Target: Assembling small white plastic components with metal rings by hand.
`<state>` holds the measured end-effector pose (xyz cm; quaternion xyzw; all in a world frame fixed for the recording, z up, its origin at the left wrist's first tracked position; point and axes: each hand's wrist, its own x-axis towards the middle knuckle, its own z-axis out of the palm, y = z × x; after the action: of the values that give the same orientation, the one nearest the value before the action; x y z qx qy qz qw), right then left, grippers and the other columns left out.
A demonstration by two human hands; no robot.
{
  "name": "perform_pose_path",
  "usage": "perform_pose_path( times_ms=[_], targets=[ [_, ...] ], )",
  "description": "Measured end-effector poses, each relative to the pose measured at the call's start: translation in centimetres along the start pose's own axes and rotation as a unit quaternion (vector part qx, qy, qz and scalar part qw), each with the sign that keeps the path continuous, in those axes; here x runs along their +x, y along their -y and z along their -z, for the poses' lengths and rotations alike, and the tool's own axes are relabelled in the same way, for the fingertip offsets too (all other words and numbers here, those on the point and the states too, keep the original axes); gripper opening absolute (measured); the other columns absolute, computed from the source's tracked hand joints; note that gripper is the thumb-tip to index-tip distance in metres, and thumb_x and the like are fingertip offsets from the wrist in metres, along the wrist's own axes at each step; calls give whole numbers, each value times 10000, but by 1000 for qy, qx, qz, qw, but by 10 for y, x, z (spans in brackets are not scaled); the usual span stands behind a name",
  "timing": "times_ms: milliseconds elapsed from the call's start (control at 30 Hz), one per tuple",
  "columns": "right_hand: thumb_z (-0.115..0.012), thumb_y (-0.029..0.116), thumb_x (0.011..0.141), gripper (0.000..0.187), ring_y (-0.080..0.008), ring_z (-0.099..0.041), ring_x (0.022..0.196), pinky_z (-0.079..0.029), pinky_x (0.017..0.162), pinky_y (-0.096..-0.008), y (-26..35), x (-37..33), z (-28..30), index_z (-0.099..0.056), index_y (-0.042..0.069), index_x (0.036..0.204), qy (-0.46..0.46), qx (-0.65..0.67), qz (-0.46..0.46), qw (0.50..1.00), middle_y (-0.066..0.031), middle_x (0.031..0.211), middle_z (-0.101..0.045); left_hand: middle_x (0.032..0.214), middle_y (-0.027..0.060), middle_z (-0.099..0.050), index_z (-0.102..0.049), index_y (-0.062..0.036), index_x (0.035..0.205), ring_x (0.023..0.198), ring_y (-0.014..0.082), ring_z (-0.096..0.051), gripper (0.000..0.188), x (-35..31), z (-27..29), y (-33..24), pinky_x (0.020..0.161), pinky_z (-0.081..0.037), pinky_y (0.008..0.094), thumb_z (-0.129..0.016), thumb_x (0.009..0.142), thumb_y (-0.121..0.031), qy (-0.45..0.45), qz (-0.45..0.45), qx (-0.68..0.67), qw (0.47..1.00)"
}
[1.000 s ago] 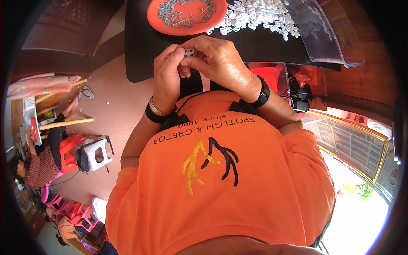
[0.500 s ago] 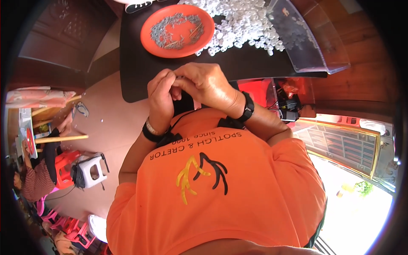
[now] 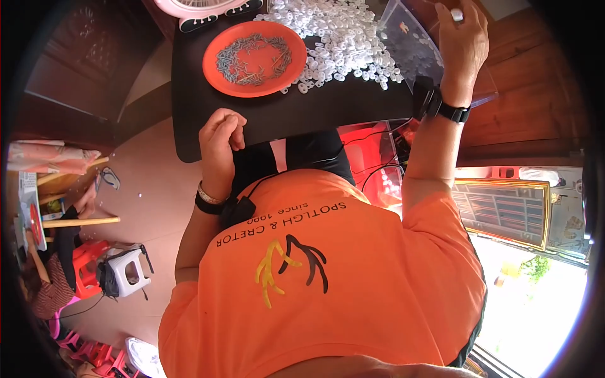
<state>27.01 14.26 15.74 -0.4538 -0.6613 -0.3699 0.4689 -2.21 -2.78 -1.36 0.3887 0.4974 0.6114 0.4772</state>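
My right hand [image 3: 465, 50] is raised over the clear plastic bin [image 3: 403, 44] at the table's right end. Its fingers pinch a small white plastic piece [image 3: 457, 14]. Near the table's front edge, my left hand [image 3: 219, 138] has its fingers curled together, and whatever they may hold is hidden. Beyond it lies an orange-red plate [image 3: 211, 66] with many small grey screws [image 3: 236, 53] spread in a ring. To the right of the plate is a heap of small white plastic pieces [image 3: 343, 38], some with holes.
A black table [image 3: 189, 107] carries all this. At the back left stands a pink-and-white object with shoe-shaped feet [image 3: 201, 12]. Below the table's right side is a red container [image 3: 372, 157] with cables. Another person [image 3: 57, 283] sits far left near stools [image 3: 129, 277].
My hands were together before my chest; now they are apart. The right has swung up and right to the bin, while the left has stayed near the table edge.
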Motion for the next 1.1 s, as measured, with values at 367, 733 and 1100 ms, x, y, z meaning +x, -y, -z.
perform_pose_path(
  times_ms=[367, 733, 1100],
  targets=[
    [-650, 245, 791, 187, -254, -650, 764, -505, 695, -342, 42, -126, -18, -710, 98, 891, 504, 248, -67, 825, -96, 836, -681, 608, -3, -478, -572, -7, 816, 524, 79, -451, 217, 4, 11, 5, 494, -330, 212, -452, 910, -162, 58, 10, -2, 998],
    [-619, 289, 785, 229, -307, -641, 842, -513, 741, -405, 67, -145, -28, -700, 148, 947, 505, 157, -23, 849, -91, 922, -656, 589, -7, -495, -580, -13, 804, 513, 69, -463, 212, 3, 15, 7, 488, -335, 201, -467, 907, -159, 78, 7, -27, 997],
    [-628, 238, 782, 176, -291, -649, 797, -517, 717, -380, 68, -150, -40, -684, 122, 901, 483, 205, -56, 849, -88, 895, -666, 628, 1, -480, -567, -3, 837, 552, 84, -463, 218, 3, 21, 7, 514, -349, 215, -432, 916, -155, 116, 18, -14, 993]
  ],
)
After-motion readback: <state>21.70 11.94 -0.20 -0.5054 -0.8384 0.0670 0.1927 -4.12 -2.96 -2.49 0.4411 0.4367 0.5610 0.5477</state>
